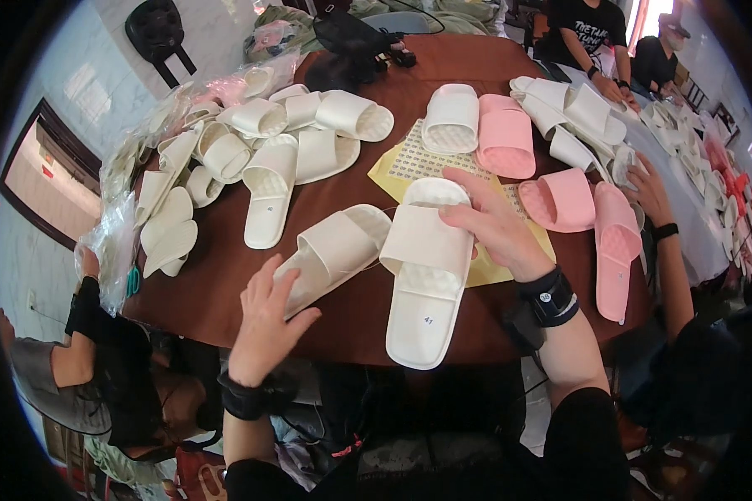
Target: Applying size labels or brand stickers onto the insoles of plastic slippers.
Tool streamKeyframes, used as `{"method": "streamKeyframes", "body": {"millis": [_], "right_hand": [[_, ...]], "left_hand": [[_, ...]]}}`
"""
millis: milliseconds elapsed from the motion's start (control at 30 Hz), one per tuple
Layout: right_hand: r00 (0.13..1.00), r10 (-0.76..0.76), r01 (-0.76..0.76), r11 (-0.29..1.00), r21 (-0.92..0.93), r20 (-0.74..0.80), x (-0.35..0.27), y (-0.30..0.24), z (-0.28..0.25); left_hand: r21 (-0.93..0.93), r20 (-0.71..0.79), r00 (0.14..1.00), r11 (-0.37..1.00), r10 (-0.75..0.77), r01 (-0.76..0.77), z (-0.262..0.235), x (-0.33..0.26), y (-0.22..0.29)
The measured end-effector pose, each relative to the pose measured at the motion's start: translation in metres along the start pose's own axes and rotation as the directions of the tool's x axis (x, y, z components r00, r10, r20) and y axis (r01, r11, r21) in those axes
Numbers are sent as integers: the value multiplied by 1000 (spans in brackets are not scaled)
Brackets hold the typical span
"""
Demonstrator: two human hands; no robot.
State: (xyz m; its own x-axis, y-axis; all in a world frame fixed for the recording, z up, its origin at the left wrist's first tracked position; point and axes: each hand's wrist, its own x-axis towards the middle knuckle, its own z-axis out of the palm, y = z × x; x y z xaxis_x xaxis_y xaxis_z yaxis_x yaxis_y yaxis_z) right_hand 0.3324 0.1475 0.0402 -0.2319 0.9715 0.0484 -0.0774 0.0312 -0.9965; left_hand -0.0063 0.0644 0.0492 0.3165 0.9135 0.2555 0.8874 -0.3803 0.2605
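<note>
A white slide slipper (426, 309) is in my right hand (503, 224), thumb on the strap and fingers behind its right edge. Its sole faces up toward me, with a small round sticker on the heel. Left of it a second white slipper (336, 248) lies slanted on the table. My left hand (267, 319) is beside that slipper's heel, fingers spread and holding nothing; whether the fingertips touch it I cannot tell. Under and behind the held slipper lies a yellow-backed sheet of small round stickers (409, 160).
White slippers (269, 188) crowd the brown table (443, 63) at left. Beyond the sheet stand a white slipper (451, 117) and a pink slipper (506, 138); more pink slippers (617, 250) lie right. A co-worker's hand (647, 188) handles slippers there. Teal scissors (134, 281) rest at the left edge.
</note>
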Motion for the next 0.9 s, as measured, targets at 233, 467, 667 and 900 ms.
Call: {"method": "streamKeyframes", "body": {"millis": [233, 467, 667, 900], "right_hand": [[989, 129, -125, 991, -55, 71, 2, 2, 1], [990, -99, 113, 983, -144, 101, 5, 23, 12], [978, -190, 207, 825, -526, 87, 1, 24, 22], [948, -293, 314, 780, -542, 127, 3, 29, 23]], "left_hand": [[78, 64, 995, 995, -71, 66, 11, -7, -19], [69, -23, 990, 988, -140, 141, 20, -23, 27], [-39, -68, 992, 994, -108, 106, 34, -32, 49], [-24, -142, 988, 998, -54, 51, 43, -27, 48]]}}
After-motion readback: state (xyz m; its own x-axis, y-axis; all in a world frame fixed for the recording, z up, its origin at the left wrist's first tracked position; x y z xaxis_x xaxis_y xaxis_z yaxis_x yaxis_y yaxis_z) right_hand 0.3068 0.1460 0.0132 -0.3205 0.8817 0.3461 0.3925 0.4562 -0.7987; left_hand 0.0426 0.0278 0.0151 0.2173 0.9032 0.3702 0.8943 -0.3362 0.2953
